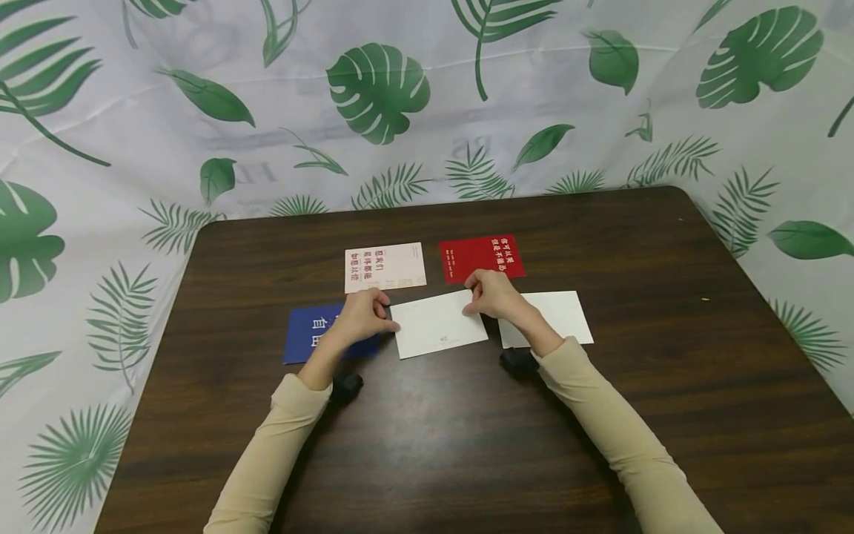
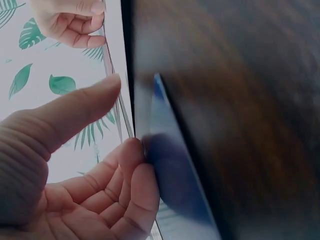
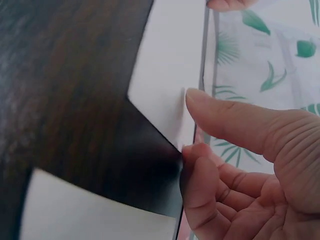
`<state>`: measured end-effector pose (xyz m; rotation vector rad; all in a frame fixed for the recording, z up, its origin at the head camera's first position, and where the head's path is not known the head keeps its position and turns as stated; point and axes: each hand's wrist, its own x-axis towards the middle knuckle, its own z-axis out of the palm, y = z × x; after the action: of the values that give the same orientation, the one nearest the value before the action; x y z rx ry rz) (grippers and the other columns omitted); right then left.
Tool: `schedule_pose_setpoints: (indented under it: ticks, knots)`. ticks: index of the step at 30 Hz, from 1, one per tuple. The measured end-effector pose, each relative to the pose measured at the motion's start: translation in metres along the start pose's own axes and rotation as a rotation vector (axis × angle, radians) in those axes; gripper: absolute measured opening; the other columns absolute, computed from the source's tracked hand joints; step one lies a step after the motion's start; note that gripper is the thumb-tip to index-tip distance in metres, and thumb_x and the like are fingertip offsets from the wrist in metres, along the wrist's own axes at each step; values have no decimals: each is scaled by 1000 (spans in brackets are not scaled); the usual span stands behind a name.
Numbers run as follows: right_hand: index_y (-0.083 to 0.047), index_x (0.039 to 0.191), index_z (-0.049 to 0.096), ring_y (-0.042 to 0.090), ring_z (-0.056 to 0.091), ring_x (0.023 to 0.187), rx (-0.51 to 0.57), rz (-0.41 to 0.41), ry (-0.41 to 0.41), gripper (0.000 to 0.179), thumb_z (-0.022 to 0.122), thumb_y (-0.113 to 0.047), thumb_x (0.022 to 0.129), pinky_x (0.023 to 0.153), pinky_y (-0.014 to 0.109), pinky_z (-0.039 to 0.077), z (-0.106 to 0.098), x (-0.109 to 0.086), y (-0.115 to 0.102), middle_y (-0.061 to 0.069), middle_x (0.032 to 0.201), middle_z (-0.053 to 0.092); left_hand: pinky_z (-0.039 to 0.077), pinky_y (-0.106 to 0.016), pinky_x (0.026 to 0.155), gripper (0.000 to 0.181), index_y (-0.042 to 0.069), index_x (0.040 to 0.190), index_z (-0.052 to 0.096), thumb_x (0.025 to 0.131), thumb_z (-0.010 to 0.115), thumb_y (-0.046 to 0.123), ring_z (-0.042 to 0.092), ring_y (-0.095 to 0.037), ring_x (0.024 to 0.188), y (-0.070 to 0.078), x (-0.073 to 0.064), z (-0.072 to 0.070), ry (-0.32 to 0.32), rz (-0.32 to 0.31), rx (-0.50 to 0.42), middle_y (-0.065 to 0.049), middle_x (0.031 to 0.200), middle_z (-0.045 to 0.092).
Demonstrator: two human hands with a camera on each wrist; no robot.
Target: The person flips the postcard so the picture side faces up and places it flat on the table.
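Observation:
A plain white card (image 1: 437, 330) with a small grey mark near its lower edge lies between the two hands at the middle of the table. My left hand (image 1: 360, 319) holds its left end, thumb and curled fingers at the edge. At its upper right corner, my right hand (image 1: 497, 297) pinches it, the thumb (image 3: 200, 100) over the white face and the forefinger at the corner. Partly under the left hand and wrist is a blue card (image 1: 303, 337) with white characters. Beneath the right wrist lies another white card (image 1: 560, 315), partly covered.
Farther back are a pale card (image 1: 394, 263) with dark red characters and a red card (image 1: 467, 256) with white print, its lower edge near the right hand. Dark wrist cameras hang under both wrists. A leaf-patterned cloth (image 1: 280, 163) rises behind the brown wooden table (image 1: 434, 445).

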<state>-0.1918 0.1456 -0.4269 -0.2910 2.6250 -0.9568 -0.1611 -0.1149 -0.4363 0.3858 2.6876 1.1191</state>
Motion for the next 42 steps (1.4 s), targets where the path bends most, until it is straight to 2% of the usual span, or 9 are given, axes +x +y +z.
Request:
schedule_pose_setpoints:
  ticks: [5,10,16,27,34,42]
  knots:
    - [6,99,57,17,49,61,-29,15,7,36,78,-7,73,53,26,41,0,2,2,9,69,56,45,-33,66,39,-7,95,59,67,82,6,52,-18,62,3,1,3,4,-10,36,-6,68,56]
    - [6,97,57,17,49,60,-49,-2,0,35,78,-7,73,53,25,41,0,4,2,9,68,55,44,-32,66,36,-5,91,59,66,82,6,53,-18,64,5,3,4,8,-26,52,-6,68,56]
    - [6,96,55,18,48,60,-77,-4,-22,36,79,-7,72,54,26,41,-2,7,1,9,68,54,45,-34,68,40,-3,97,58,67,82,8,53,-19,65,6,4,4,4,-47,97,-5,69,56]
    - [4,94,54,24,47,80,-155,-12,-33,36,79,-8,72,68,34,44,-4,10,-4,13,86,53,42,-33,65,38,0,95,59,67,82,9,52,-19,66,10,5,1,-24,-82,117,-5,71,56]
    - [3,96,51,21,47,68,-116,17,-40,37,79,-7,72,60,30,41,-3,9,-6,11,77,52,43,-34,66,39,0,96,58,68,83,11,53,-20,68,12,5,1,-37,-99,139,-5,72,56]
    - [4,104,50,20,46,66,-85,60,-50,44,78,-8,73,59,29,40,-1,9,-4,10,76,51,43,-34,66,40,0,95,57,67,83,11,53,-20,69,12,5,2,-37,-109,145,-5,73,56]
